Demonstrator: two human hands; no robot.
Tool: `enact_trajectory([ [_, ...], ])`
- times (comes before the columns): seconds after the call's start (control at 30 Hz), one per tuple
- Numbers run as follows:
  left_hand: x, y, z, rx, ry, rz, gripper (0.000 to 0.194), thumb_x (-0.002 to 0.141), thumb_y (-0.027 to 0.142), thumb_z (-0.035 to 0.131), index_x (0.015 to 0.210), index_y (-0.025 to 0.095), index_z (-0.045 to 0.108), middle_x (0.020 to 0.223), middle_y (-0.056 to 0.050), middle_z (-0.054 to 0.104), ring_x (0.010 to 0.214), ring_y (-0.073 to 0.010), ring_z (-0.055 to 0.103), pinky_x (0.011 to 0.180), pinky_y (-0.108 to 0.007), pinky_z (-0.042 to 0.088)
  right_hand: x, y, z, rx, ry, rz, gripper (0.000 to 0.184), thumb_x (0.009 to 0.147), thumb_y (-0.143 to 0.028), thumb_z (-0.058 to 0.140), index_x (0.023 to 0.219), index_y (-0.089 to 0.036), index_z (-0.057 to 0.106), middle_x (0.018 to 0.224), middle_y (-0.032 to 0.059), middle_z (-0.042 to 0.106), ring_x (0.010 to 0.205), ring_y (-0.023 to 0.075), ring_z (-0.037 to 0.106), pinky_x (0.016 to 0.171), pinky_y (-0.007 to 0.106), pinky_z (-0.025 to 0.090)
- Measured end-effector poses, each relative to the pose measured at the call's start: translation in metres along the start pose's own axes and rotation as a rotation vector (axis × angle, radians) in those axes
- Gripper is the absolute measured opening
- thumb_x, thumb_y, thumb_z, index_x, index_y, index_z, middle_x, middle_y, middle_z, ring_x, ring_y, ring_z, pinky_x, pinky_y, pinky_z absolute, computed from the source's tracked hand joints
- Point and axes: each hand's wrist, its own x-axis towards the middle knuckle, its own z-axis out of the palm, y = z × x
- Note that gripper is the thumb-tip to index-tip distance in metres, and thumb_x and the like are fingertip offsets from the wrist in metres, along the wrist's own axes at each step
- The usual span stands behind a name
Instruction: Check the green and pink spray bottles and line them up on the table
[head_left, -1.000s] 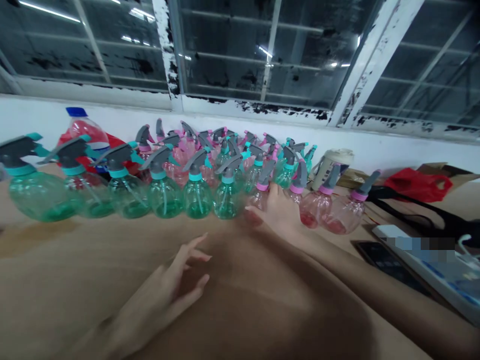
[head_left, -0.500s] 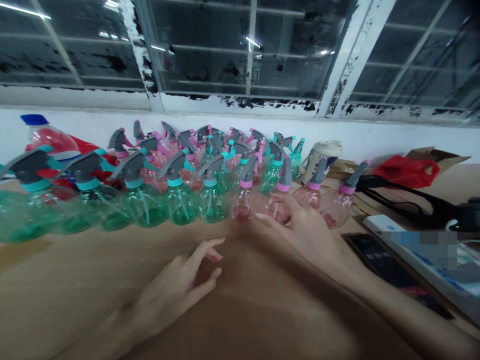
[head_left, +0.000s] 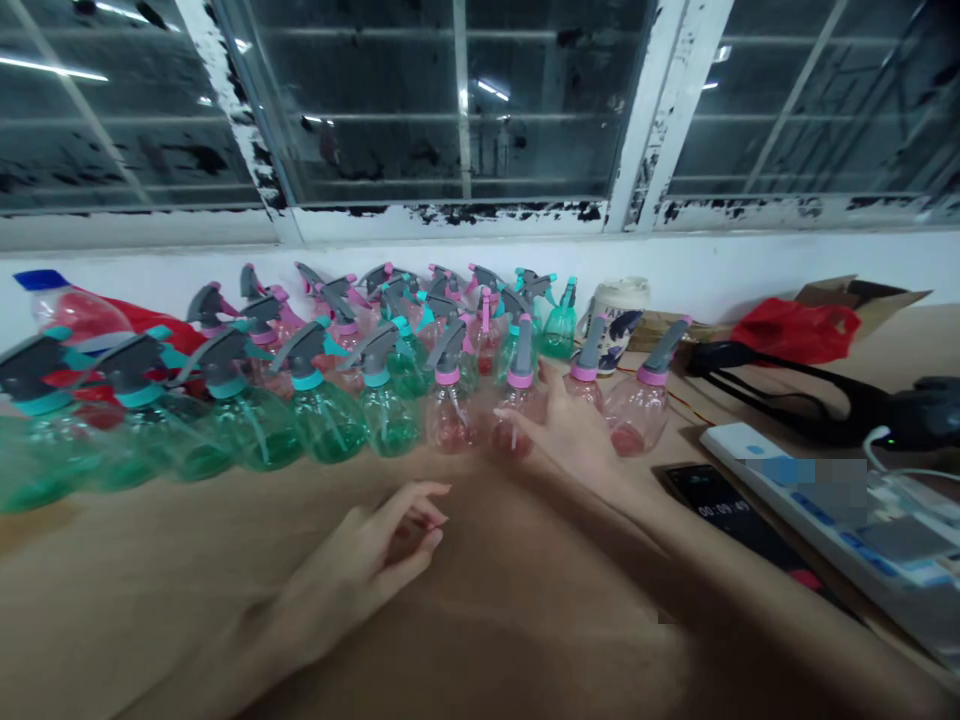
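Right hand (head_left: 574, 437) at a pink spray bottle (head_left: 519, 380) in the front row

Nearest, in front of the pink spray bottle and to its left, the left hand (head_left: 379, 540) is over the tabletop (head_left: 187, 580), fingers half curled around nothing, perhaps to stay clear. Also nearer, but right of the bottle, a phone (head_left: 727, 510) lies screen up beside a power strip (head_left: 817, 515), likely so its timer can be read. The right hand curves partly open about the bottle, thumb across the front, other fingers on its right, a shape suiting a round body; whether it grips, I cannot tell. The bottle stands upright, level with green bottles (head_left: 391, 420) further left, colours apparently grouped. Behind it, a cluster of sprayers (head_left: 345, 300) crowds towards the wall (head_left: 750, 265), probably to save room.
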Motion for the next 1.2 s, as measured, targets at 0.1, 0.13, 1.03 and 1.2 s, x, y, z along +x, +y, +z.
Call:
enact_trajectory([
  [0.1, 0.005, 0.008, -0.002, -0.017, -0.023, -0.004, 0.029, 0.089, 0.032, 0.047, 0.119, 0.030, 0.049, 0.095, 0.002, 0.068, 0.085, -0.0170, 0.066, 0.079, -0.031, 0.052, 0.002, -0.001, 0.003, -0.057, -0.019, 0.016, 0.074, 0.082, -0.057, 0.051, 0.136, -0.009, 0.036, 0.098, 0.0173, 0.069, 0.082, 0.0348, 0.067, 0.066, 0.045, 0.050],
  [0.13, 0.007, 0.010, -0.002, -0.028, -0.025, 0.001, 0.029, 0.090, 0.032, 0.047, 0.119, 0.030, 0.049, 0.096, 0.002, 0.067, 0.085, -0.0168, 0.066, 0.079, -0.031, 0.052, 0.002, -0.002, 0.003, -0.072, -0.021, 0.018, 0.072, 0.082, -0.058, 0.051, 0.134, -0.010, 0.039, 0.102, 0.0183, 0.068, 0.083, 0.0354, 0.067, 0.066, 0.045, 0.050],
  [1.03, 0.036, 0.032, 0.017, -0.328, 0.467, 0.143, 0.023, 0.073, 0.020, 0.052, 0.095, 0.021, 0.056, 0.077, 0.001, 0.059, 0.066, -0.0152, 0.057, 0.064, -0.030, 0.050, -0.086, -0.011, 0.018, 0.231, -0.244, -0.514, 0.068, 0.088, -0.058, 0.041, 0.138, -0.013, 0.036, 0.134, 0.0170, 0.052, 0.121, 0.0290, 0.049, 0.099, 0.050, 0.042],
  [1.2, 0.039, 0.039, 0.010, -0.311, 0.459, 0.123, 0.021, 0.068, 0.020, 0.049, 0.088, 0.022, 0.054, 0.061, 0.005, 0.050, 0.048, -0.0109, 0.043, 0.048, -0.025, 0.042, -0.079, 0.028, 0.038, 0.164, -0.242, -0.452, 0.047, 0.094, -0.043, 0.042, 0.134, -0.020, 0.046, 0.138, 0.0124, 0.051, 0.128, 0.0252, 0.045, 0.104, 0.050, 0.040],
])
